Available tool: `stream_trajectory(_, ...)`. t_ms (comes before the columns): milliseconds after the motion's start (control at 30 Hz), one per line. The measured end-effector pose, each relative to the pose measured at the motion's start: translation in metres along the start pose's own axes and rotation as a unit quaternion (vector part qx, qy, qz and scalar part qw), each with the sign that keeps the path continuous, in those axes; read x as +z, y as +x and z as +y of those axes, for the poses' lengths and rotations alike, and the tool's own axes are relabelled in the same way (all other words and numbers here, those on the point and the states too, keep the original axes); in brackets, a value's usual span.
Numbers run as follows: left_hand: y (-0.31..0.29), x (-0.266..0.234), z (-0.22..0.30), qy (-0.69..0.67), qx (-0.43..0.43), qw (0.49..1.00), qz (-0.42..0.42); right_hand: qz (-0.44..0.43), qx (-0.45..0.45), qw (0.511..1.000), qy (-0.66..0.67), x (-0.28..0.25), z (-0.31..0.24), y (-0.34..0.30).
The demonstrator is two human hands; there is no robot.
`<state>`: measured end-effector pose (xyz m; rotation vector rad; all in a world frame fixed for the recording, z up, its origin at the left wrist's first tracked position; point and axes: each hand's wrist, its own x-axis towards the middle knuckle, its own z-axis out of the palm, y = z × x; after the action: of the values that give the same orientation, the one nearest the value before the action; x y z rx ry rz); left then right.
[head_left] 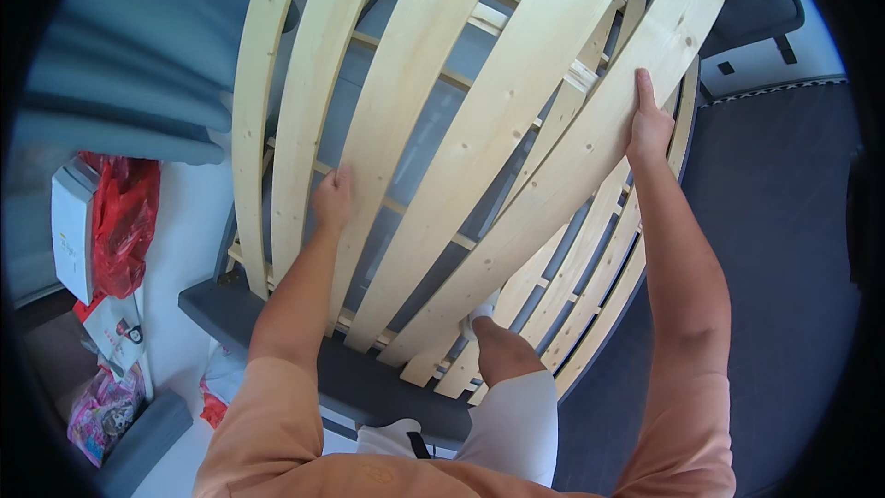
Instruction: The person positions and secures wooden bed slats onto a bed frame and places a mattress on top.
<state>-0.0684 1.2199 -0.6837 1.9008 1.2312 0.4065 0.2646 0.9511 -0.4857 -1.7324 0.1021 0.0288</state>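
Observation:
A panel of long pale wooden bed slats [419,65] rises tilted in front of me, its near ends close to the dark padded bed rail [369,385]. My left hand [334,195] is closed on the edge of a slat left of the middle, its fingertips hidden behind the wood. Further right and higher, my right hand [651,124] grips the outer edge of the rightmost raised slat [590,155], thumb stretched along the top face and fingers out of sight beneath. Under the raised panel more slats [576,300] lie across the bed frame.
My foot [480,315] is in among the lower slats. On the right lies a dark flat surface [765,249], with a dark padded headboard [751,0] beyond. Blue curtains [138,55] hang at the left, above a white box [72,231] and red plastic bag [126,226].

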Motion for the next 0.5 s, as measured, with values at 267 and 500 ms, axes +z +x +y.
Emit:
stream_trajectory(267, 0.015, 0.038, -0.02, 0.001, -0.042, 0.996, 0.085, -0.137, 0.043, 0.99, -0.01, -0.035, 0.131, -0.017)
stream_trajectory(500, 0.016, 0.037, -0.006, -0.006, -0.027, 0.994, 0.11, 0.005, 0.146, 0.989, -0.023, -0.01, 0.186, -0.188)
